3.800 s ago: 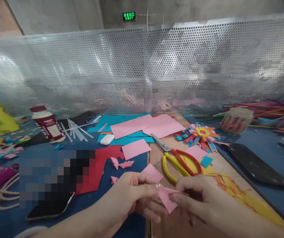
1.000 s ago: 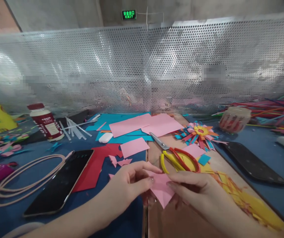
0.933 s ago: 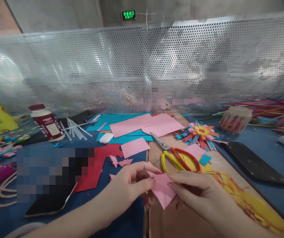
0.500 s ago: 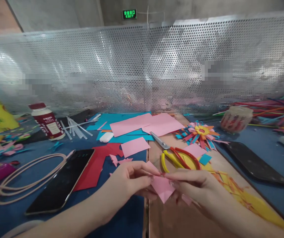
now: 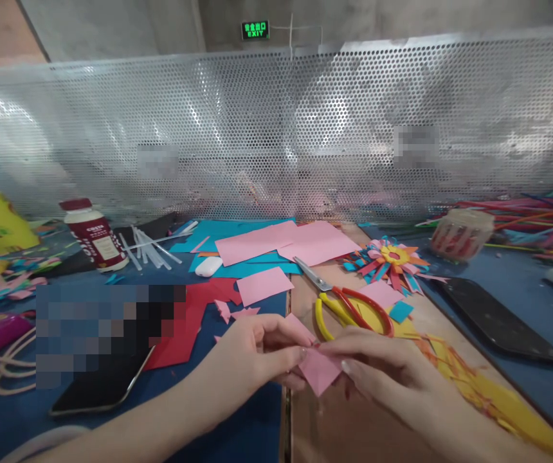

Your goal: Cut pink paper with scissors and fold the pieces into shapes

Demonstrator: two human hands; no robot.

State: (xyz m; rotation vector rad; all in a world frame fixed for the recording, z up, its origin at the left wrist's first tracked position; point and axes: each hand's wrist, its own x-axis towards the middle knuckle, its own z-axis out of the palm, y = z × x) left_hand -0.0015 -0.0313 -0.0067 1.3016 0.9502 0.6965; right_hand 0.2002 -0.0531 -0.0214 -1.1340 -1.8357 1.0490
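Observation:
Between my two hands is a small piece of folded pink paper (image 5: pixel 321 372), held above the table with a pointed corner facing down toward me. My left hand (image 5: pixel 264 357) pinches its left side, thumb on top and fingers curled beneath. On the other side my right hand (image 5: pixel 377 363) grips the paper, its index finger along the upper edge and its thumb at the right corner. Part of the paper is hidden by the fingers. Just beyond my hands lie scissors (image 5: pixel 334 299) with red and yellow handles, and a pink paper rectangle (image 5: pixel 265 286).
A dark phone (image 5: pixel 107 366) lies at the left on red paper (image 5: pixel 180 334); another phone (image 5: pixel 501 321) lies at the right. Further off are large pink sheets (image 5: pixel 319 242), a paper flower (image 5: pixel 392 257), a bottle (image 5: pixel 96 236), and a jar (image 5: pixel 462 235) before a perforated metal screen (image 5: pixel 238 128).
My right thumb has shifted slightly outward to the paper's right corner. My left hand keeps its pinch, and the paper stays nearly in the same place.

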